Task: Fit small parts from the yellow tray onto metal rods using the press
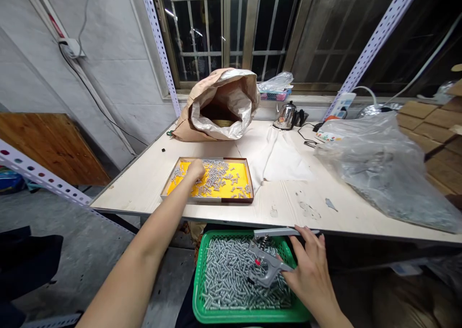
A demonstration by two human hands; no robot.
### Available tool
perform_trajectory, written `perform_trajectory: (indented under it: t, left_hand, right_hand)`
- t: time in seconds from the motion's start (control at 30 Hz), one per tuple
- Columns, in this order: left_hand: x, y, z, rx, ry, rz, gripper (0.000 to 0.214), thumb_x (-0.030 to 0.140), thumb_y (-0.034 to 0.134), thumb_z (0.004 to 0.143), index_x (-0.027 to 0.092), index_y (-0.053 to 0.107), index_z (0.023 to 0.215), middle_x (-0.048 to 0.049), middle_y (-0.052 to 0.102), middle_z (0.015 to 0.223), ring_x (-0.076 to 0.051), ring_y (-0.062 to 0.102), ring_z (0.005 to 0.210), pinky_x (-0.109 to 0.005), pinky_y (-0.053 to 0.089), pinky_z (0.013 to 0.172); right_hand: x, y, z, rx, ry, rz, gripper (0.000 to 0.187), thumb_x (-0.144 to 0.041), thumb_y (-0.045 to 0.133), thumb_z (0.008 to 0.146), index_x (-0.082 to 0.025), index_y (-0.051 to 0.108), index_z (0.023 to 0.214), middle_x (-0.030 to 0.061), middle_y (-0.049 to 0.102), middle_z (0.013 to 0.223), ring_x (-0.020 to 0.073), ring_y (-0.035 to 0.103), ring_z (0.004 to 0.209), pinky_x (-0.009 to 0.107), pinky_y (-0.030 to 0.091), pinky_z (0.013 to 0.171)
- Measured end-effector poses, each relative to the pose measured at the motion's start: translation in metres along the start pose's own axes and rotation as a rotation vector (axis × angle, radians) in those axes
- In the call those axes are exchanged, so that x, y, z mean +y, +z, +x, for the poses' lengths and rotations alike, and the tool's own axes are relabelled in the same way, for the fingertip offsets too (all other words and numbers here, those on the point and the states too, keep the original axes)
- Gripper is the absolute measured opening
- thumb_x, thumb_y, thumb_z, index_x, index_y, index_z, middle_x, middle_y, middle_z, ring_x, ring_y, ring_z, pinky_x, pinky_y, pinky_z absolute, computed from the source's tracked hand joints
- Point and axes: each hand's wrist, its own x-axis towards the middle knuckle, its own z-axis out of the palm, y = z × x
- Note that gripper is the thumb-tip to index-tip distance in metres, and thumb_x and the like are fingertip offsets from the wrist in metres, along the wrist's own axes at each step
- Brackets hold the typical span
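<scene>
My left hand [197, 169] reaches into a shallow tray [234, 200] with a yellow bottom, among small silver metal pieces [215, 175] that look like screws. Its fingers look closed and point down, and what they may pinch is hidden. My right hand [311, 265] grips grey spring-loaded pliers [269, 263] with a red spot near the jaw, fingers around both handles. The pliers are over a green plastic basket [199, 275], which is filled with many threaded silver pieces [231, 272] and stands below the table's front edge.
An open paper sack [187, 118] lies on the table [133, 186] behind the tray. White cloth or paper [285, 162] spreads to its right. Farther right are a metal kettle [286, 116], a large clear plastic bag [382, 169] and stacked cardboard boxes [436, 130]. Perforated posts [159, 44] frame the table.
</scene>
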Motion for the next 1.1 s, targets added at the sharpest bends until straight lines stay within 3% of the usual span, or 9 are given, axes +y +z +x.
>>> perform_trajectory:
  t: [0.1,0.17,0.3,0.4,0.47,0.6,0.77,0.9,1.1]
  left_hand:
    - [-0.005,-0.003,-0.028,0.084,0.047,-0.044,0.019,0.017,0.051,0.089,0.009,0.062,0.103,-0.0160,0.065,0.107,-0.025,0.061,0.102,-0.035,0.045,0.085]
    - [-0.006,0.002,-0.061,0.080,0.110,-0.139,0.022,0.018,0.047,0.089,0.011,0.063,0.102,-0.0140,0.067,0.104,-0.022,0.062,0.099,-0.030,0.045,0.082]
    - [-0.007,0.036,-0.151,-0.227,0.143,-0.736,0.019,0.032,0.064,0.074,0.014,0.066,0.081,-0.0055,0.068,0.078,-0.017,0.061,0.073,-0.027,0.046,0.069]
    - [-0.005,0.067,-0.206,-0.411,-0.033,-1.011,0.027,0.037,0.076,0.059,0.014,0.067,0.071,-0.0020,0.065,0.067,-0.014,0.056,0.064,-0.026,0.043,0.065]
    - [-0.001,0.081,-0.227,-0.490,-0.127,-1.103,0.031,0.039,0.079,0.055,0.014,0.067,0.067,-0.0009,0.064,0.063,-0.013,0.053,0.061,-0.025,0.040,0.063]
    - [0.003,0.090,-0.238,-0.526,-0.137,-1.131,0.029,0.039,0.079,0.055,0.015,0.066,0.063,0.0008,0.063,0.061,-0.013,0.052,0.062,-0.026,0.039,0.067]
    - [0.001,0.080,-0.236,-0.548,-0.037,-0.944,0.019,0.032,0.074,0.058,0.016,0.063,0.058,0.0015,0.060,0.060,-0.015,0.051,0.063,-0.027,0.037,0.067]
    - [0.000,0.074,-0.233,-0.611,0.066,-0.758,0.015,0.029,0.070,0.058,0.016,0.062,0.057,0.0005,0.059,0.059,-0.016,0.049,0.063,-0.027,0.036,0.064]
    - [0.000,0.071,-0.234,-0.622,0.057,-0.727,0.014,0.028,0.069,0.059,0.016,0.062,0.056,0.0002,0.060,0.059,-0.017,0.052,0.064,-0.028,0.037,0.064]
  right_hand:
    - [-0.001,-0.003,0.006,-0.013,0.032,-0.006,0.042,-0.035,0.053,0.082,-0.013,0.049,0.117,0.0193,0.044,0.131,0.0358,0.037,0.127,0.063,0.028,0.106]
    - [-0.002,-0.004,0.012,-0.024,0.049,-0.011,0.042,-0.033,0.053,0.081,-0.012,0.050,0.117,0.0195,0.045,0.131,0.0353,0.037,0.128,0.063,0.027,0.107]
    - [-0.005,-0.005,0.026,-0.034,0.080,-0.020,0.040,-0.032,0.054,0.081,-0.012,0.052,0.116,0.0189,0.046,0.130,0.0347,0.036,0.129,0.064,0.024,0.108]
    - [-0.009,-0.004,0.033,-0.027,0.088,-0.036,0.039,-0.029,0.053,0.080,-0.011,0.051,0.115,0.0196,0.044,0.131,0.0353,0.033,0.131,0.067,0.017,0.108]
    - [-0.013,-0.003,0.034,-0.034,0.091,-0.033,0.039,-0.025,0.052,0.078,-0.010,0.050,0.115,0.0207,0.043,0.133,0.0358,0.030,0.133,0.069,0.012,0.108]
    - [-0.018,-0.003,0.033,-0.089,0.095,-0.016,0.045,-0.015,0.048,0.072,-0.009,0.047,0.117,0.0219,0.037,0.139,0.0351,0.022,0.138,0.070,0.004,0.108]
    - [-0.023,-0.005,0.029,-0.130,0.092,-0.002,0.052,-0.012,0.048,0.067,-0.009,0.044,0.120,0.0222,0.034,0.143,0.0342,0.016,0.141,0.069,0.000,0.108]
    - [-0.027,-0.004,0.025,-0.157,0.085,0.027,0.052,-0.012,0.049,0.065,-0.010,0.045,0.117,0.0213,0.034,0.144,0.0333,0.017,0.141,0.069,-0.002,0.108]
    - [-0.028,-0.005,0.025,-0.166,0.093,0.048,0.046,-0.016,0.051,0.067,-0.011,0.048,0.112,0.0208,0.040,0.139,0.0355,0.025,0.136,0.068,0.000,0.108]
